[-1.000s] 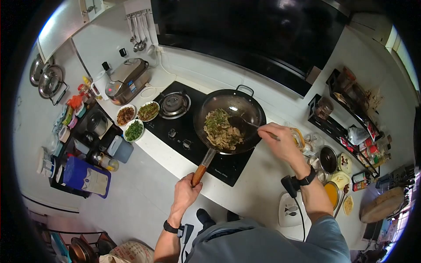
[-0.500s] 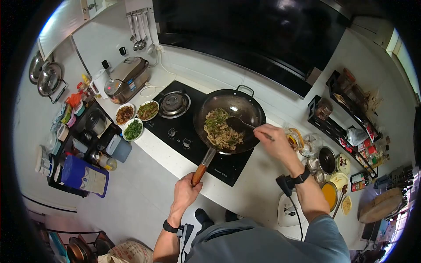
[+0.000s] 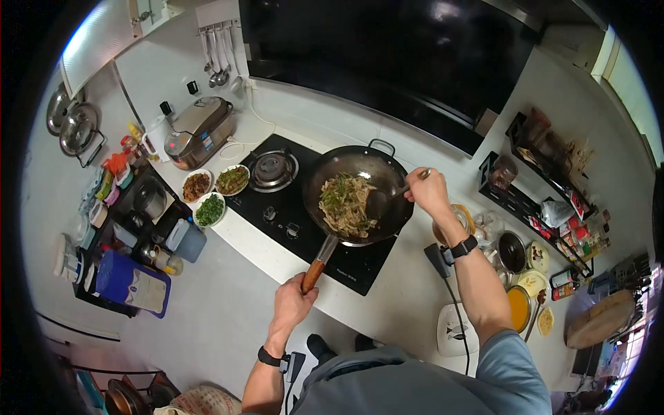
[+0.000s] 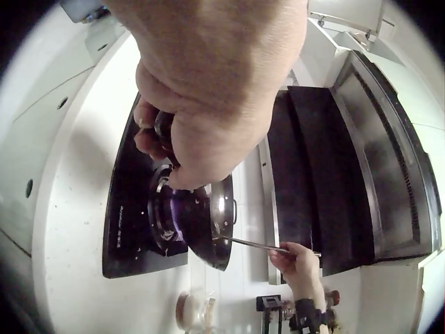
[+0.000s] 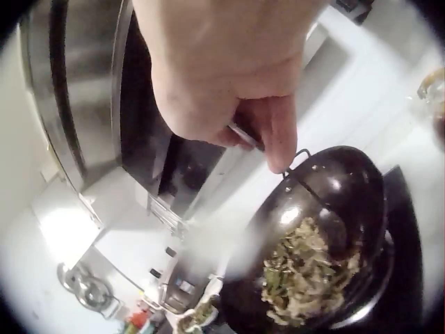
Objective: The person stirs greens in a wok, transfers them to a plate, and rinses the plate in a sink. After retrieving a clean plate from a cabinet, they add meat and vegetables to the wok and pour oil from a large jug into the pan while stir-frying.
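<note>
A dark wok (image 3: 391,176) sits on the right burner of the black hob (image 3: 277,207), filled with pale strips and green vegetables (image 3: 344,204). My left hand (image 3: 294,301) grips the wok's wooden handle (image 3: 312,275) at the counter's front edge; the left wrist view shows the same left hand (image 4: 201,132) closed around it. My right hand (image 3: 425,188) holds the metal handle of a spatula (image 3: 377,203) whose blade lies in the wok by the food. In the right wrist view my right hand (image 5: 229,90) pinches that handle above the wok (image 5: 348,181).
Three small plates of chopped ingredients (image 3: 211,207) and a rice cooker (image 3: 197,131) stand left of the hob. Jars, bowls and a pot (image 3: 515,250) crowd the counter on the right. A spice rack (image 3: 546,194) lines the right wall. The range hood (image 3: 387,55) hangs overhead.
My right hand has lifted and moved back toward the wall, raising the spatula handle while its blade stays in the wok. The left hand stays on the wok handle.
</note>
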`<state>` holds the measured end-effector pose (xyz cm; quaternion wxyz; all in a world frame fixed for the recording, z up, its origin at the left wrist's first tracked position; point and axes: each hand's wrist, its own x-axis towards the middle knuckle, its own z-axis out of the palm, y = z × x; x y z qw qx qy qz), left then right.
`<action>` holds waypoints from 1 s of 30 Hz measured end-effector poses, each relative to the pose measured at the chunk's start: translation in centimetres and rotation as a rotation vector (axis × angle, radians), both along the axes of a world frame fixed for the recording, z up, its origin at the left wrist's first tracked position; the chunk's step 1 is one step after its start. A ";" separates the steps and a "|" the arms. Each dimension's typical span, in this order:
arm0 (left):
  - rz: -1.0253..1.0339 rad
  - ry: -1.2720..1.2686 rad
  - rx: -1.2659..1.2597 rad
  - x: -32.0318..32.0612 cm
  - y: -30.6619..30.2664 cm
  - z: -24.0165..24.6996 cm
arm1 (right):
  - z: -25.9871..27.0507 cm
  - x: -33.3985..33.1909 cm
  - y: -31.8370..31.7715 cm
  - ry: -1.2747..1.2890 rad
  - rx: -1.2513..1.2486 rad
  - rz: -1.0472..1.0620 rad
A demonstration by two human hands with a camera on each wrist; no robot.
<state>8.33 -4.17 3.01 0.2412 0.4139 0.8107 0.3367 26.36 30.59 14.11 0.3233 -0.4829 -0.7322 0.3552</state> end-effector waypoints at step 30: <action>0.023 0.005 0.034 0.3 0.1 -0.3 | -1.6 -0.5 -4.3 0.241 -0.151 0.151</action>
